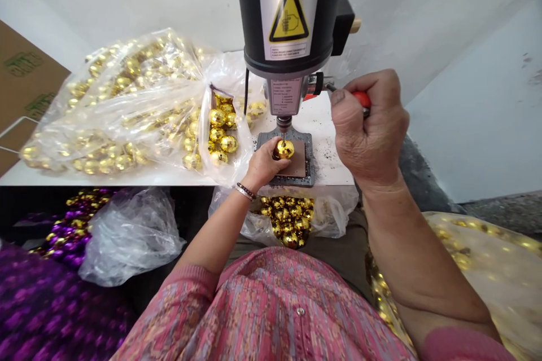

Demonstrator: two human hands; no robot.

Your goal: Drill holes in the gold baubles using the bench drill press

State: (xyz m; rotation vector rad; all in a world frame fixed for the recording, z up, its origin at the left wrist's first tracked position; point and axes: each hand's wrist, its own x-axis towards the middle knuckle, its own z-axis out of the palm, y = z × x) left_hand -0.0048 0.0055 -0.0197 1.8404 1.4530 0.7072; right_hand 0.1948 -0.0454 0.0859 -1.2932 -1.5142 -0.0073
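A shiny gold faceted ball (285,149) sits on the brown pad (296,167) of a small bench drill press (289,17), right under its chuck. The thin drill bit (283,136) comes down at the top of the ball; whether it has entered cannot be made out. My left hand (267,164) is closed round the ball's left side, thumb in front. Raised at the right, my right hand (369,124) is wrapped round the red-knobbed feed lever (362,100) of the press.
An open plastic bag of gold balls (220,138) stands left of the press, beside a larger filled bag (122,107). Another bag of gold balls (292,220) hangs at the table's front edge. Dark shavings litter the white table (328,166). Purple balls (63,242) lie lower left.
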